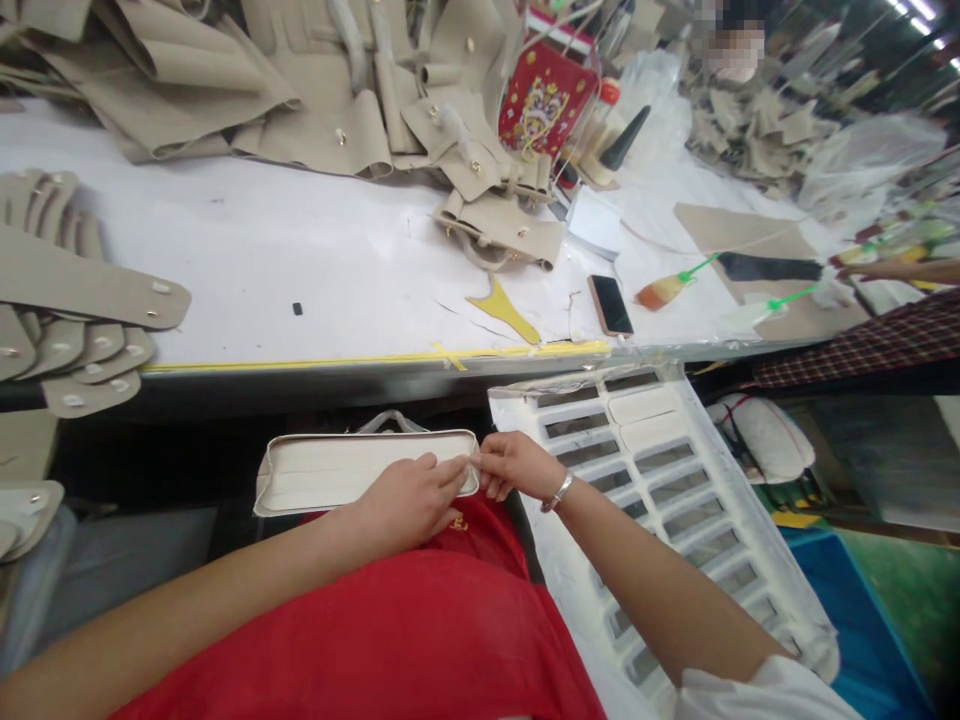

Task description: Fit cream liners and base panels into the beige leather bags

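A pale handbag rests on its side or upside down at my lap, its long, off-white rectangular face with a raised rim turned up toward me. Behind it shows a handle-like loop in clear wrap. My left hand lies over the bag's right part, fingers closed at its right end. At that same corner my right hand, with a silver bracelet on the wrist, pinches the edge with thumb and forefinger. Whether something small sits between the fingertips is hidden.
Beige bag pieces are heaped along the white table, with more straps at left. A phone and an orange glue bottle lie on it. A white slatted rack stands at right. Another person's hand reaches in.
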`<action>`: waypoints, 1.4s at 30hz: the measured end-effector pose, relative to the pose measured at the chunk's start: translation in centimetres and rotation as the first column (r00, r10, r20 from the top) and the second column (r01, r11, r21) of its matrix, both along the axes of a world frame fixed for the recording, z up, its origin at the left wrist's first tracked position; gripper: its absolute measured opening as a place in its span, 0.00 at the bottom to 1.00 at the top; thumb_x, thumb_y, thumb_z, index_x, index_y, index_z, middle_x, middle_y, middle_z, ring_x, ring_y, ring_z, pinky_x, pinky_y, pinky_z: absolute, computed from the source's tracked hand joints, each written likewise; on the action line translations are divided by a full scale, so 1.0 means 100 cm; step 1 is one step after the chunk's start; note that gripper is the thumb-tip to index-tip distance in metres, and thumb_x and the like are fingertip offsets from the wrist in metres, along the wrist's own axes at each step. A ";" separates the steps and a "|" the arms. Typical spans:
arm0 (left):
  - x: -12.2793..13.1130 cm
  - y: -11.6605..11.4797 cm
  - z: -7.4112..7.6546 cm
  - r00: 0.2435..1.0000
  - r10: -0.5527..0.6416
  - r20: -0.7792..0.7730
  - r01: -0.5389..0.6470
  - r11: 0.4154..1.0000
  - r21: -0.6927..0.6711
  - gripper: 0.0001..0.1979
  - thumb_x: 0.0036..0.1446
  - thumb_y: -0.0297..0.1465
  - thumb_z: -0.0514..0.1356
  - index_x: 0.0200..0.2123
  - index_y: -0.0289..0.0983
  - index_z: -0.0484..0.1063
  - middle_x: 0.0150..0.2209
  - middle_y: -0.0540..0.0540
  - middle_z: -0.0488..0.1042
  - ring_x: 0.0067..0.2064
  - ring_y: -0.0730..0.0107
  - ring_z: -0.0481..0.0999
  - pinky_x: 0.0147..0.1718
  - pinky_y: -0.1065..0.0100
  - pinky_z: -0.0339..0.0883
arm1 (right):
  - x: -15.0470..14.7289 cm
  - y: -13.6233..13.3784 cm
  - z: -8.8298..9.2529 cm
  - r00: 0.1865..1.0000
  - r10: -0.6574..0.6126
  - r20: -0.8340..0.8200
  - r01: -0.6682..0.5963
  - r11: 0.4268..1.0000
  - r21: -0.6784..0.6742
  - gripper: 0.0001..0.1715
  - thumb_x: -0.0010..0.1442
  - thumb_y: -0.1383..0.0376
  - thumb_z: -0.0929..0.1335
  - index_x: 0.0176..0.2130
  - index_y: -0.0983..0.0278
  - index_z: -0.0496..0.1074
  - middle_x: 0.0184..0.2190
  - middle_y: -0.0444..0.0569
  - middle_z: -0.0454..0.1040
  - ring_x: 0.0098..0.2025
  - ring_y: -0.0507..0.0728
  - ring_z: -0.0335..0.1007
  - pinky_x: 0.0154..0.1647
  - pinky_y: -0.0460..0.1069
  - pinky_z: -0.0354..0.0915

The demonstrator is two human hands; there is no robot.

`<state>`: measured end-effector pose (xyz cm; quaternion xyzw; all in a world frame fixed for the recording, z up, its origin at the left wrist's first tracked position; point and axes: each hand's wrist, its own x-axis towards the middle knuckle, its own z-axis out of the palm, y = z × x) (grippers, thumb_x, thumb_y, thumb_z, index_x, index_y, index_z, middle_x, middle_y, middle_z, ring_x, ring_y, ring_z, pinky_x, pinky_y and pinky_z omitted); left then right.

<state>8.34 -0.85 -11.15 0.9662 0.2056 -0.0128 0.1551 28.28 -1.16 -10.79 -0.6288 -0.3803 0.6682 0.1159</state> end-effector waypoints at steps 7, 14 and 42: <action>-0.043 0.005 0.025 0.927 0.233 0.293 -0.120 0.927 -0.356 0.27 0.56 0.42 0.55 0.56 0.37 0.59 0.57 0.39 0.63 0.46 0.63 0.70 0.42 0.65 0.67 | -0.007 0.010 0.016 0.964 0.198 0.178 -0.192 0.980 -0.050 0.16 0.57 0.61 0.66 0.22 0.67 0.63 0.17 0.45 0.71 0.16 0.48 0.67 0.15 0.41 0.63; -0.180 0.010 0.006 0.274 0.961 -0.034 -0.657 0.161 -0.736 0.19 0.53 0.47 0.55 0.25 0.36 0.61 0.20 0.54 0.63 0.21 0.77 0.63 0.21 0.74 0.58 | -0.003 0.017 0.020 0.958 0.270 0.091 -0.253 0.953 -0.164 0.18 0.55 0.55 0.67 0.25 0.67 0.64 0.17 0.47 0.71 0.15 0.47 0.64 0.13 0.40 0.57; -0.033 0.065 0.008 0.954 0.290 0.080 -0.229 0.871 -0.434 0.17 0.58 0.34 0.50 0.45 0.40 0.74 0.42 0.49 0.77 0.41 0.68 0.75 0.42 0.73 0.63 | -0.004 0.023 0.002 0.636 0.269 0.724 -0.772 0.223 0.595 0.15 0.63 0.63 0.60 0.41 0.64 0.73 0.36 0.50 0.73 0.35 0.51 0.67 0.35 0.44 0.57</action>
